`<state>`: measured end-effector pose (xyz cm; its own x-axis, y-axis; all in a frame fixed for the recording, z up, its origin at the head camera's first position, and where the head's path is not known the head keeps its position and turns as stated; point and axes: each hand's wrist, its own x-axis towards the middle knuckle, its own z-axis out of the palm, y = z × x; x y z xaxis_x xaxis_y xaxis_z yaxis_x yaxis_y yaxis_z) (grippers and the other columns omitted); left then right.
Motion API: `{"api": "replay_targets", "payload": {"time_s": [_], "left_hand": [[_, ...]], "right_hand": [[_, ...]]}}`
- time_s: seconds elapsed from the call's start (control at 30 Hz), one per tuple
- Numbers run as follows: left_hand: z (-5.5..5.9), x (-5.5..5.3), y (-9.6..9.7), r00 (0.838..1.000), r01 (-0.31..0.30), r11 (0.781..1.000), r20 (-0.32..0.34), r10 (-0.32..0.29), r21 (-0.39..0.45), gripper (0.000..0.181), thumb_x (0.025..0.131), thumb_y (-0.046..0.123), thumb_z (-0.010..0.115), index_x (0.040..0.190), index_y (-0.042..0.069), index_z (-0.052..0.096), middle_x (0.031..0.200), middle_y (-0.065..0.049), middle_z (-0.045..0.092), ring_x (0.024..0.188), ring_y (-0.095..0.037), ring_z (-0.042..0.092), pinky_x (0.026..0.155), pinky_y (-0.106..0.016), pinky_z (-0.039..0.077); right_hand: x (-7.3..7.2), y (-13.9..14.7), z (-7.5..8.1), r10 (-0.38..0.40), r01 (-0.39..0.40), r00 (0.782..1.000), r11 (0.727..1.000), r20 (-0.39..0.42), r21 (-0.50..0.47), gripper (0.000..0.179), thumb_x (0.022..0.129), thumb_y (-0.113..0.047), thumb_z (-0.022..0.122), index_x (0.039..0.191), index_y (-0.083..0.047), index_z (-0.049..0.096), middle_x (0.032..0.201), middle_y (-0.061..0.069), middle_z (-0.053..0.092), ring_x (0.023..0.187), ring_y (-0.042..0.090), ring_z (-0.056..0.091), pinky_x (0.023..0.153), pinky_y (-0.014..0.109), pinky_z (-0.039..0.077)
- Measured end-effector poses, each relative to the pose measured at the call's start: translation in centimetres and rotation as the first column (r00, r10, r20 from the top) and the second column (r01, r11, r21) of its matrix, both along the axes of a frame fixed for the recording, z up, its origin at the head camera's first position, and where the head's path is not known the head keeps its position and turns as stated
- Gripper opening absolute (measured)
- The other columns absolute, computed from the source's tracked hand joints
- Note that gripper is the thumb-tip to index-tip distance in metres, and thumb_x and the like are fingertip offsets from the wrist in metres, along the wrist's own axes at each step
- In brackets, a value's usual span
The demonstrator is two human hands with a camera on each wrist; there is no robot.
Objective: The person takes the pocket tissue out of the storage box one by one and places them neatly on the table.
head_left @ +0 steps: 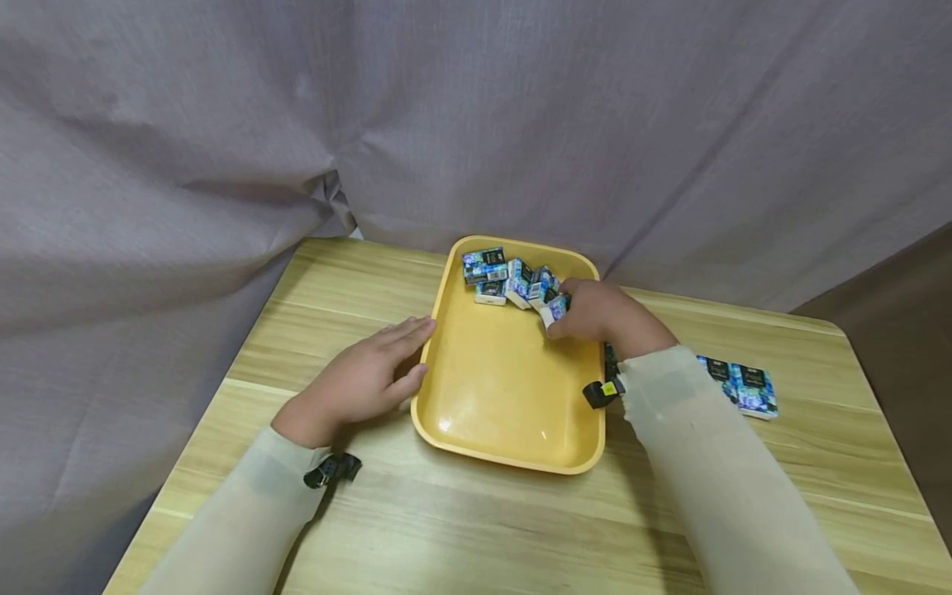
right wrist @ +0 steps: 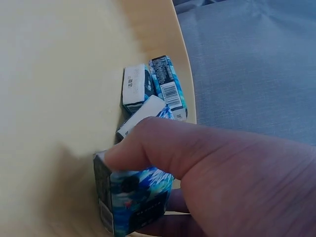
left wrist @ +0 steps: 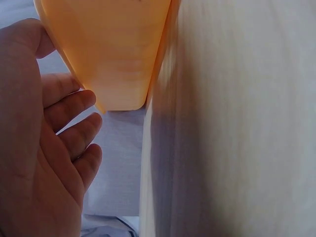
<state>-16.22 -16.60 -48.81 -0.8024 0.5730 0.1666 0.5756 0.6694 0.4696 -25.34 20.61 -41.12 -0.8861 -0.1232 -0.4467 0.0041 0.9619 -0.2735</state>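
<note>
A yellow plastic tray (head_left: 506, 397) lies on the wooden table, with several small blue patterned boxes (head_left: 484, 266) grouped at its far end. Inside the tray's far right part, my right hand (head_left: 598, 312) grips one small box (right wrist: 140, 197) between thumb and fingers. Other boxes (right wrist: 136, 88) lie just past it in the right wrist view. At the tray's left rim, my left hand (head_left: 364, 372) rests its fingertips and thumb against the edge, fingers loosely bent. The left wrist view shows that hand (left wrist: 54, 118) beside the tray's outer wall (left wrist: 113, 59).
Two matching boxes (head_left: 754, 390) lie side by side on the wooden table (head_left: 461, 529), right of the tray and partly behind the right sleeve. Something dark and patterned shows between the tray and the right wrist. A grey curtain (head_left: 476, 124) hangs behind the table.
</note>
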Motion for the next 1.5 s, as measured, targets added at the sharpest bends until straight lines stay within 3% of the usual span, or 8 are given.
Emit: {"api": "replay_targets", "payload": {"time_s": [0.27,0.43,0.57,1.0,1.23,1.5], "left_hand": [[-0.1,-0.1,0.0,1.000,-0.003,1.000,0.004,0.003,-0.003,0.069,0.116,0.046,0.055,0.176,0.015,0.040,0.181,-0.006,0.043,0.167,-0.031,0.043,0.139,-0.052,0.036],[0.0,-0.1,0.0,1.000,-0.003,1.000,0.005,0.003,-0.003,0.069,0.116,0.047,0.054,0.176,0.015,0.040,0.180,-0.006,0.043,0.167,-0.031,0.044,0.139,-0.051,0.036],[0.0,-0.1,0.0,1.000,-0.002,1.000,0.007,0.002,-0.002,0.069,0.116,0.046,0.054,0.176,0.015,0.040,0.180,-0.006,0.043,0.167,-0.031,0.044,0.139,-0.052,0.036],[0.1,-0.1,0.1,1.000,0.001,1.000,0.009,-0.001,0.003,0.069,0.116,0.046,0.054,0.176,0.015,0.039,0.181,-0.006,0.043,0.167,-0.031,0.043,0.139,-0.052,0.036],[-0.1,-0.1,0.2,1.000,0.006,1.000,0.001,-0.006,0.001,0.069,0.117,0.047,0.054,0.176,0.015,0.039,0.181,-0.006,0.043,0.167,-0.030,0.043,0.139,-0.051,0.036],[-0.1,-0.1,0.1,1.000,-0.002,1.000,0.004,0.002,-0.002,0.069,0.117,0.046,0.054,0.176,0.015,0.039,0.181,-0.006,0.042,0.167,-0.031,0.043,0.138,-0.053,0.037]], "right_hand": [[0.3,0.0,0.3,0.034,-0.034,0.999,0.999,0.002,-0.005,0.098,0.091,-0.036,0.085,0.172,-0.004,0.040,0.159,0.026,0.062,0.130,0.042,0.062,0.111,0.058,0.058],[0.6,0.3,0.7,0.022,-0.022,1.000,0.999,0.005,-0.032,0.099,0.089,-0.034,0.087,0.170,-0.005,0.039,0.157,0.026,0.062,0.131,0.041,0.063,0.113,0.060,0.057],[0.8,0.7,1.1,-0.004,0.004,1.000,0.999,-0.010,-0.047,0.097,0.086,-0.032,0.090,0.166,-0.006,0.042,0.143,0.024,0.069,0.124,0.041,0.061,0.107,0.057,0.059],[1.2,1.2,1.7,-0.017,0.016,1.000,0.996,-0.006,-0.084,0.096,0.085,-0.026,0.096,0.162,-0.012,0.040,0.133,0.024,0.071,0.112,0.039,0.063,0.096,0.051,0.060],[1.7,1.9,2.1,-0.020,0.019,1.000,0.995,-0.012,-0.101,0.098,0.087,-0.030,0.096,0.162,-0.014,0.036,0.132,0.024,0.069,0.113,0.039,0.065,0.097,0.052,0.060],[2.0,2.4,2.3,-0.010,0.008,1.000,0.995,-0.026,-0.097,0.100,0.089,-0.032,0.094,0.169,-0.020,0.035,0.109,0.014,0.079,0.121,0.041,0.058,0.095,0.052,0.058]]}}
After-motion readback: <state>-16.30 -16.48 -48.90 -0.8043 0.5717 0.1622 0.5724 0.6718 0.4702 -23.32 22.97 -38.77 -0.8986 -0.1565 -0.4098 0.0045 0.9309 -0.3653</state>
